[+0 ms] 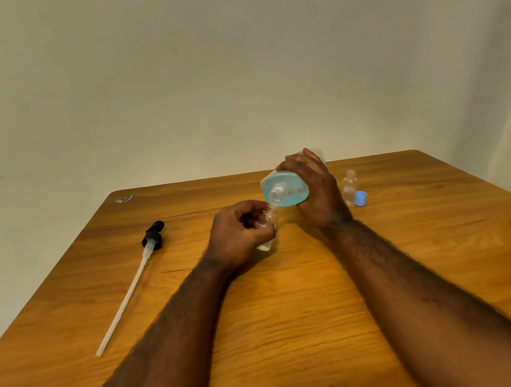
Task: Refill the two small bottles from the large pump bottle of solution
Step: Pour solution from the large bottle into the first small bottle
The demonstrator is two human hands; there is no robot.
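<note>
The wooden desk (284, 307) fills the lower half of the frame, and the work sits just above its middle.

The large pump bottle (284, 190), clear with pale blue solution pooled toward its neck, is tipped over on its side above the desk. Its open threaded mouth points down and to the left. The right hand (319, 195) holds it by the body, fingers (309, 158) wrapped over the top and thumb underneath, a hold that probably lets the wrist control the tilt.

The left hand (237, 234) has its fingers curled closely round a small bottle (267, 222). It holds the bottle tilted so its neck meets the large mouth, likely so that the stream has no gap to cross. Some clear liquid shows at the bottle's bottom.

The pump head (152, 237), black with a long white dip tube, lies flat at the left of the frame, well apart from the pouring. It was evidently unscrewed so the solution could be poured rather than pumped.

The second small bottle (349, 187) stands upright and uncapped to the right of the right hand, within easy reach for its turn. A blue cap (361, 198) lies just beside its base.

A small sticker (125, 199) sits at the desk's upper left corner, its print too small to read. No brand or label on any bottle can be made out.
</note>
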